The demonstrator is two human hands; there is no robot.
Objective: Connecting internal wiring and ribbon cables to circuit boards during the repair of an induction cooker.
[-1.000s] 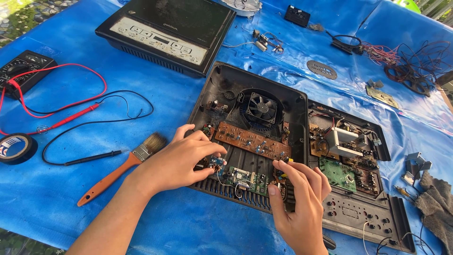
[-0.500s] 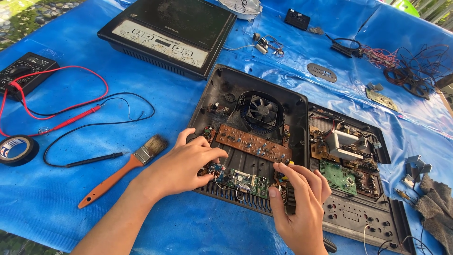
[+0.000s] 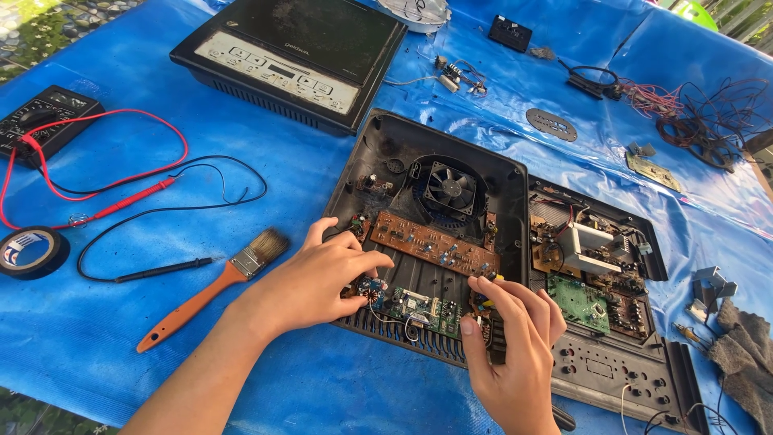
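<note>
An opened black cooker base (image 3: 386, 153) lies on a blue tarp, with a fan (image 3: 449, 187) and a long brown circuit board (image 3: 435, 242) inside. My left hand (image 3: 318, 278) rests on the base's front left part, fingertips pinching a small blue component (image 3: 372, 288) by the green board (image 3: 420, 308). My right hand (image 3: 515, 342) sits at the front edge, its fingers touching small parts at the brown board's right end. Whether either hand truly grips a part is hard to see.
A second opened base (image 3: 612, 354) with boards lies to the right. A closed black cooktop (image 3: 298, 56) stands at the back. A paintbrush (image 3: 217, 286), tape roll (image 3: 32, 251), multimeter (image 3: 44, 121) with red and black leads, loose wires (image 3: 708, 113) and a grey rag (image 3: 745, 354) lie around.
Both hands stay at the front of the open base. The fingers shifted only slightly over the small components.
</note>
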